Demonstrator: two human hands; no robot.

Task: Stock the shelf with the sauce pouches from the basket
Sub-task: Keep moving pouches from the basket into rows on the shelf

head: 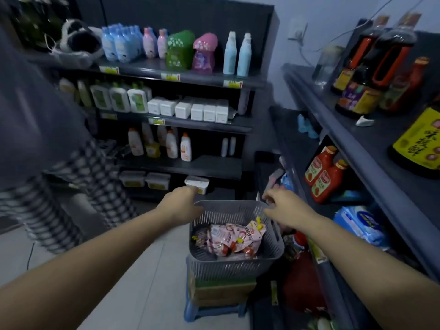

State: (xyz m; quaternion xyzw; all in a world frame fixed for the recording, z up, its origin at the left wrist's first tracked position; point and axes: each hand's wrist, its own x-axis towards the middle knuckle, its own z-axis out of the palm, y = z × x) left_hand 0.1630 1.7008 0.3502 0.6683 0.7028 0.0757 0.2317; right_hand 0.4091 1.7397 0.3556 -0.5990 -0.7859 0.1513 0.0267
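A grey slatted basket [234,265] stands on a cardboard box atop a blue stool, beside the right-hand shelf. Several pink and red sauce pouches [234,238] with yellow caps lie heaped inside it. My left hand [182,202] rests on the basket's far left rim, fingers curled over it. My right hand [284,206] is at the far right rim, fingers bent around the edge. Neither hand holds a pouch. The dark shelf unit on the right [352,148] carries red ketchup bottles [325,175] on a lower level.
Large dark sauce bottles [371,65] stand on the right shelf's top level. A blue-white packet [359,226] lies lower down. The facing shelf [190,125] holds toiletry bottles and white boxes. A person in checked trousers [71,186] stands at left. Pale tiled floor [142,282] lies below.
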